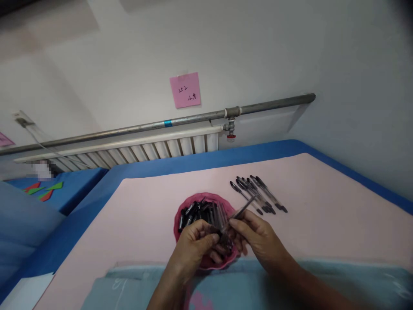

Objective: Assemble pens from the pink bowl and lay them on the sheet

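Over a round pink basket [180, 202] my two hands are close together. My right hand [258, 234] pinches a slim, clear pen barrel [243, 207] that slants up to the right. My left hand [198, 241] is closed on a small dark piece, mostly hidden by the fingers; I cannot tell exactly which pen part it is. Inside the basket lie black pen caps [191, 211] and several clear tubes [219, 215]. Right of the basket, several pens with black caps [254, 193] lie side by side on the pink sheet.
The pink sheet [145, 215] covers a blue table [271, 148]. Along the wall run a pipe [274, 104] and a white radiator [161, 146]. Light blue cloth [129, 280] lies at the near edge. Red and green pieces [45, 193] are on another blue surface at left.
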Available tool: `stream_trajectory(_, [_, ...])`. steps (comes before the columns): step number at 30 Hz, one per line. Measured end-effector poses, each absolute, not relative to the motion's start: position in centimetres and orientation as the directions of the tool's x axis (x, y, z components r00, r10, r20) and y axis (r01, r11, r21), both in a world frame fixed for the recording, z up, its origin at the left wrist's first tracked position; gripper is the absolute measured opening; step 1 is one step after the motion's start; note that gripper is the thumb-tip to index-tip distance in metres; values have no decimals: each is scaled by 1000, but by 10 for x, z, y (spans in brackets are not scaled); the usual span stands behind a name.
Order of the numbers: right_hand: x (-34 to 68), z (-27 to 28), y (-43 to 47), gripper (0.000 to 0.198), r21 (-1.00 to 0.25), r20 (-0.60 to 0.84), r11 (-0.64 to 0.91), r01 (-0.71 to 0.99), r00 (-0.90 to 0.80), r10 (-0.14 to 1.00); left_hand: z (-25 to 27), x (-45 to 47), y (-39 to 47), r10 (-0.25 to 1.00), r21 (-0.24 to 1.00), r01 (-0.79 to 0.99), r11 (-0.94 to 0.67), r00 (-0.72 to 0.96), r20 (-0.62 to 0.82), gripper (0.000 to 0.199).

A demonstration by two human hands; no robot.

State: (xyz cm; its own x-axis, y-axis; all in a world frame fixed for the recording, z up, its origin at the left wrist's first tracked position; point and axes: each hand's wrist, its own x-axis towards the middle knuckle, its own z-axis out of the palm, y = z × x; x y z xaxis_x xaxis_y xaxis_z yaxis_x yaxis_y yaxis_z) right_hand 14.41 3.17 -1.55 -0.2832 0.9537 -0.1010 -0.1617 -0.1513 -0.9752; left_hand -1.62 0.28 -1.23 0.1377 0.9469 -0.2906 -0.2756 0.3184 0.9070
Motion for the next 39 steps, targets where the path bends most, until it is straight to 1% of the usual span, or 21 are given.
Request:
stream_trajectory(2, [144, -16, 32, 22, -979, -100, -146, -143, -289, 952, -12, -17, 3, 946, 905, -278, 321, 141, -292, 28])
stream_trajectory(6, [144, -17, 32, 22, -974, -86, -149, -170, -331, 940, -12, -17, 3, 950, 910, -278, 308, 141, -279, 27])
stream_trajectory(10, [144, -18, 32, 24, -984, -94, -137, -115, -324, 942, -13, -17, 2, 949, 911, -273, 309, 153, -276, 26])
stream_trajectory(14, [144, -19, 32, 24, -966, -103, -179, -184, -360, 927, -12, -17, 2, 950, 915, -262, 307, 140, -278, 25])
stream_trajectory(18, [143, -21, 33, 23, -964, -132, -201, -171, -346, 929, -11, -16, 3, 948, 914, -260, 312, 139, -285, 27])
stream_trajectory(22, [142, -21, 33, 26, -937, -124, -231, -260, -370, 921, -10, -16, 2, 948, 914, -260, 312, 144, -282, 28])
stream_trajectory(25, [141, -20, 32, 23, -939, -133, -236, -251, -369, 920, -10, -16, 1, 948, 916, -253, 312, 148, -282, 26])
stream_trajectory(30, [141, -22, 32, 33, -931, -145, -258, -259, -387, 911, -11, -18, 3, 951, 919, -256, 301, 151, -269, 25])
stream_trajectory(35, [138, -21, 33, 36, -946, -164, -253, -200, -378, 911, -10, -17, 3, 962, 942, -211, 263, 130, -239, 23])
stream_trajectory(39, [137, -17, 32, 33, -955, -166, -234, -184, -323, 932, -8, -22, 3, 970, 969, -84, 232, 101, -223, 20])
